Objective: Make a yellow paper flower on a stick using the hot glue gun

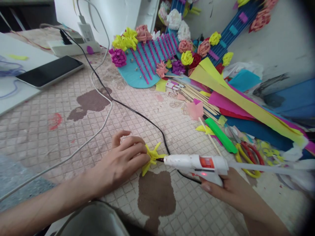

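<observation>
My left hand point(125, 157) rests low over the table with its fingers curled round a yellow paper flower point(153, 154), whose pointed petals stick out past the fingertips. My right hand point(228, 186) grips a white hot glue gun point(194, 163) by its handle, a red light glowing on its side. The dark nozzle touches or nearly touches the flower; I cannot tell which. A long clear glue stick point(265, 167) runs out of the gun's back end. The gun's black cord point(145, 116) crosses the cloth towards a power strip.
A blue guitar-shaped craft point(145, 73) with paper flowers stands at the back. Rolled coloured paper point(243, 95), wooden sticks point(197, 95), a green cutter point(221, 135) and scissors point(246, 160) lie to the right. A phone point(51, 70) and power strip point(73, 48) sit at the back left.
</observation>
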### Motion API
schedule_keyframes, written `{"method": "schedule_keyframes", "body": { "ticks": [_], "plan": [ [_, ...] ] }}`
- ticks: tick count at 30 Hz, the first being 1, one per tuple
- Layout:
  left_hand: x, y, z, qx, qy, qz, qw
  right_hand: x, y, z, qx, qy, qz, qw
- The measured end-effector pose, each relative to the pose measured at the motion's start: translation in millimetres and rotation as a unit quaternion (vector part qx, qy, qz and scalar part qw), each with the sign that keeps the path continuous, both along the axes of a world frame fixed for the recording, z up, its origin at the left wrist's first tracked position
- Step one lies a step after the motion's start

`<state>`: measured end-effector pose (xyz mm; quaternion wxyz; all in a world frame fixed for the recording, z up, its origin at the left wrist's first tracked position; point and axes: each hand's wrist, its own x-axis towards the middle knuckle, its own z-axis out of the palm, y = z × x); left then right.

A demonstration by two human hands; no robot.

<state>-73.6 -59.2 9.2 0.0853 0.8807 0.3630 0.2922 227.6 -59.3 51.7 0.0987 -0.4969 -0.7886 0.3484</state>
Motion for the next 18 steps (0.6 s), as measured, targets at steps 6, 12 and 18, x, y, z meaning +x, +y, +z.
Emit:
{"method": "schedule_keyframes", "body": {
  "ticks": [6,12,18],
  "plan": [
    [0.2,0.0,1.9,-0.003,0.006,0.005,1.000,6.5,-0.6,3.4,-0.007,-0.031,0.029,0.999],
    [1.3,-0.5,2.1,-0.001,-0.002,0.002,1.000,5.5,-3.9,2.2,0.006,-0.010,-0.003,1.000],
    [2.0,-0.8,1.5,-0.008,-0.002,0.001,1.000,5.9,-0.4,4.1,0.003,-0.037,0.047,0.998]
  ]
}}
